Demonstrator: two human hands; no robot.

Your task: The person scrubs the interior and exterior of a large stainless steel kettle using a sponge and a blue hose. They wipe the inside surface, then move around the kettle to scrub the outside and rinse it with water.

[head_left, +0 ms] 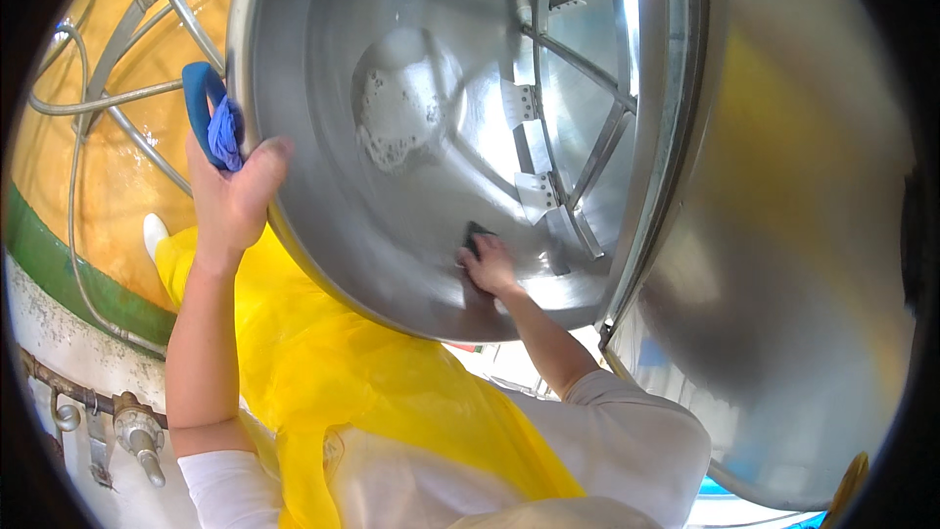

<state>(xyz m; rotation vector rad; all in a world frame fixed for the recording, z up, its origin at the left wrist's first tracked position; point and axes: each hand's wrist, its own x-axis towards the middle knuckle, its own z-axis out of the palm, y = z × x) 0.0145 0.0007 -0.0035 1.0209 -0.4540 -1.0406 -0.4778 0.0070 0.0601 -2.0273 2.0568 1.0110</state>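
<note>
A large steel mixing kettle [323, 186] stands in front of me, its inside wet, with soapy water [397, 122] pooled at the bottom. My right hand [492, 266] reaches in and presses a dark scouring pad [475, 236] against the near inner wall. At the left rim, my left hand [240, 186] closes around the lower end of a blue loop-shaped handle [199, 98]. Its thumb rests on the kettle's edge; the fingers are mostly hidden. Bunched purple-blue material [224, 134] is tucked in the loop.
Inside the kettle at right sits a metal stirring frame [587, 69] with scraper blades. A big steel lid [764, 264] stands open on the right. Metal tubing and a hose [73, 196] run at the left over the orange floor [127, 171]. A pipe valve [137, 426] is at lower left.
</note>
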